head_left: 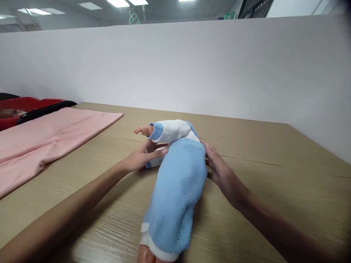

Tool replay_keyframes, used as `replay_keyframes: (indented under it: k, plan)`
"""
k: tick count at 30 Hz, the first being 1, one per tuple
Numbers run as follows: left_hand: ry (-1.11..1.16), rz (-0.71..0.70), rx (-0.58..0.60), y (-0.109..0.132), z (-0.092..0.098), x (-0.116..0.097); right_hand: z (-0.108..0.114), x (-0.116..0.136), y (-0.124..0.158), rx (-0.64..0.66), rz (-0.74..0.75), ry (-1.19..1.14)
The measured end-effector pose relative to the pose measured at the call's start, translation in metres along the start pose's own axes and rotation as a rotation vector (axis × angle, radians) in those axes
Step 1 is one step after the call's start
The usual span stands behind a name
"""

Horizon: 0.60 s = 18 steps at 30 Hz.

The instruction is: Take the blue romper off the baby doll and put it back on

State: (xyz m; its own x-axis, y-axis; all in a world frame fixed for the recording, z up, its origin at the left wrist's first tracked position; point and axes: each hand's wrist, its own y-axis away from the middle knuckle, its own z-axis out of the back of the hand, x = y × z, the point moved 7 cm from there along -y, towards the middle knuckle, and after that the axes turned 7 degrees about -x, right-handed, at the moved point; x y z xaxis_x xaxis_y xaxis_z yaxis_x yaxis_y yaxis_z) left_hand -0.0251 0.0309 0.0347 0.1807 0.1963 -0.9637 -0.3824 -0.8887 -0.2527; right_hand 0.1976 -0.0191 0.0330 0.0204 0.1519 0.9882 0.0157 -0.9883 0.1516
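Note:
A doll (179, 179) in fluffy blue trousers and a white top with blue cuffs lies turned on its side, its legs toward me. One doll arm (171, 130) stretches to the left on the upper side, and its small hand sticks out of the cuff. The head is out of sight behind the body. My left hand (146, 155) grips the doll's front near the waist, by the lower sleeve (156, 160), thumb on top. Against the doll's back at waist height, my right hand (218, 166) holds it with curled fingers, partly hidden behind the trousers.
A pink cloth (65, 135) is spread over the left of the wood-look table (246, 146). Beyond it sits a red object with a black rim (49, 111), partly cut off by the frame. A white partition (175, 69) runs along the back and the right side.

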Motion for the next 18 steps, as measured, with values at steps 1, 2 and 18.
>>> replay_keyframes:
  k: [1, 2, 18]
  plan:
    - [-0.017, -0.016, 0.028, 0.001, -0.004, -0.002, 0.004, 0.001, 0.002, -0.011, -0.030, -0.010]
    - [-0.042, -0.041, 0.050, 0.001, -0.006, -0.003, 0.008, 0.002, 0.004, -0.023, -0.059, -0.020]
    - [-0.769, 0.046, -0.089, -0.005, 0.031, 0.034, 0.066, -0.028, -0.003, 0.086, -0.236, -0.293]
